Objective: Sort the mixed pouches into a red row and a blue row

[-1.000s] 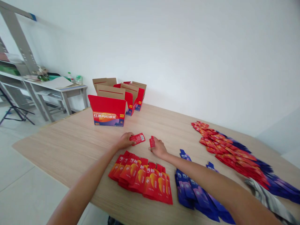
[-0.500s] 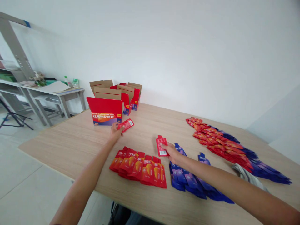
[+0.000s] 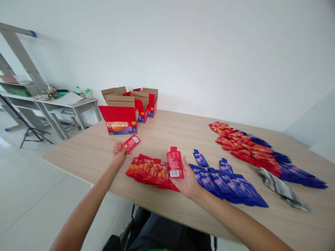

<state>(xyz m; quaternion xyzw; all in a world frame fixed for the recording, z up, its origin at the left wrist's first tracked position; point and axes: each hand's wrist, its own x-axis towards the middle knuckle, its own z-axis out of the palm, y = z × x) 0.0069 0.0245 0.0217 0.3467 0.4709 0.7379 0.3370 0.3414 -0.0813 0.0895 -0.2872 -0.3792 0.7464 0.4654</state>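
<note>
My left hand [image 3: 119,154] is closed on a red pouch [image 3: 131,143], its barcode side up, in front of the nearest open carton [image 3: 121,127]. A second red pouch [image 3: 175,161], back side showing with a barcode, lies across the fingers of my right hand [image 3: 187,179], which grips its edge. Below and between the hands, a fanned row of red pouches [image 3: 146,170] rests on the table, partly hidden by my right hand. Blue pouches [image 3: 232,184] lie overlapped to the right of that hand, with one single blue pouch [image 3: 201,158] just behind them.
More open cartons [image 3: 143,106] stand behind the nearest one. A long heap of red pouches [image 3: 243,150] and blue pouches [image 3: 300,174] covers the table's right side. A striped cloth [image 3: 282,188] lies beside it. Grey desks [image 3: 75,104] and a black tripod [image 3: 34,130] are at left.
My right hand has moved left and nearer with its red pouch, now over the red row's right end. My left hand has drawn its pouch slightly left and back from the carton.
</note>
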